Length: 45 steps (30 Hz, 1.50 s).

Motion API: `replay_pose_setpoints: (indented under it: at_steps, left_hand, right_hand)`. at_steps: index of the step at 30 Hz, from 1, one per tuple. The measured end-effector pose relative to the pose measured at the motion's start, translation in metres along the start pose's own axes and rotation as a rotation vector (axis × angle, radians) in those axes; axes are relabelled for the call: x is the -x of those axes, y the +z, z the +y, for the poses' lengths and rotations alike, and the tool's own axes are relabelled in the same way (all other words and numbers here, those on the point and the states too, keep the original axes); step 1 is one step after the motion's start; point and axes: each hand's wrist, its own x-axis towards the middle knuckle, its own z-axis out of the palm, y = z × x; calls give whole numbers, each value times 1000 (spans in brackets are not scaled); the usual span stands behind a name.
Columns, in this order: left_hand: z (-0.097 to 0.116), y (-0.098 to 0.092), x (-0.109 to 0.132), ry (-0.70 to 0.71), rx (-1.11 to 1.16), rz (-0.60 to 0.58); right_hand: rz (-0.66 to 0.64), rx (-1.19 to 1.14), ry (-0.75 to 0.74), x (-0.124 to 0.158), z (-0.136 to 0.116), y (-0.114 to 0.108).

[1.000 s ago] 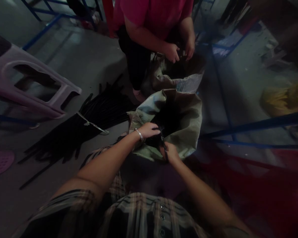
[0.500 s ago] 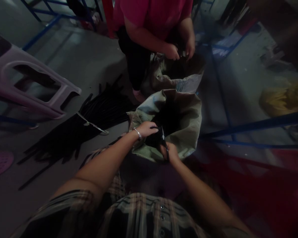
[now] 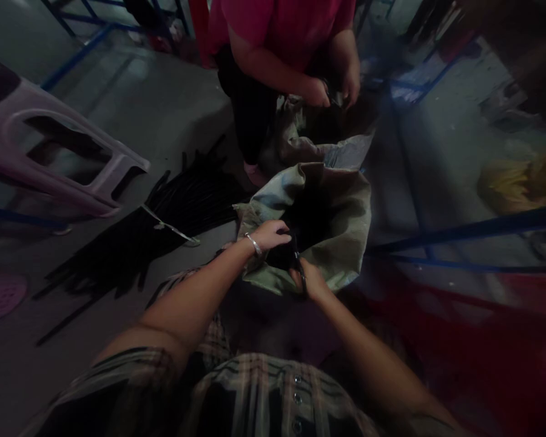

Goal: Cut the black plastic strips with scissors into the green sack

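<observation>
A pale green woven sack (image 3: 332, 243) stands open in front of me, with dark contents inside its mouth. My left hand (image 3: 270, 235), a metal bangle (image 3: 253, 244) on its wrist, rests on a dark bundle (image 3: 282, 255) at the sack's rim. My right hand (image 3: 309, 280) grips thin black strips (image 3: 300, 270) at the near edge of the sack. Beyond it, a co-worker's hands (image 3: 332, 91) work at the mouth of a second woven sack (image 3: 318, 136). What those hands hold is too dark to tell.
A pile of long black strips (image 3: 136, 237) with a pale band (image 3: 166, 224) lies on the concrete floor to my left. Beyond it leans a lilac plastic stool (image 3: 59, 145). Blue metal shelving frames (image 3: 464, 240) stand right, with a yellow bag (image 3: 523, 182) behind them.
My left hand has shifted slightly upward and to the right on the dark bundle. The co-worker's hands have moved a little at the second sack's mouth.
</observation>
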Motion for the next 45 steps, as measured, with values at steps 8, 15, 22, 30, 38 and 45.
replay_pose_setpoints:
  at_steps: [8, 15, 22, 30, 38, 45]
  left_hand:
    - [4, 7, 2, -2, -43, -60]
    - [2, 6, 3, 7, -17, -54]
    - [-1, 1, 2, 55, -18, -90]
    - [1, 0, 3, 63, 2, -97]
    - [0, 0, 3, 32, 49, -132]
    - [2, 1, 3, 89, -59, -100]
  right_hand:
    - [26, 41, 5, 3, -5, -7]
    - [104, -125, 9, 2, 4, 4]
    - [136, -248, 34, -1, 11, 14]
    - [125, -296, 47, 0, 9, 16]
    - [89, -371, 96, 1, 4, 16]
    - [107, -295, 35, 3, 1, 12]
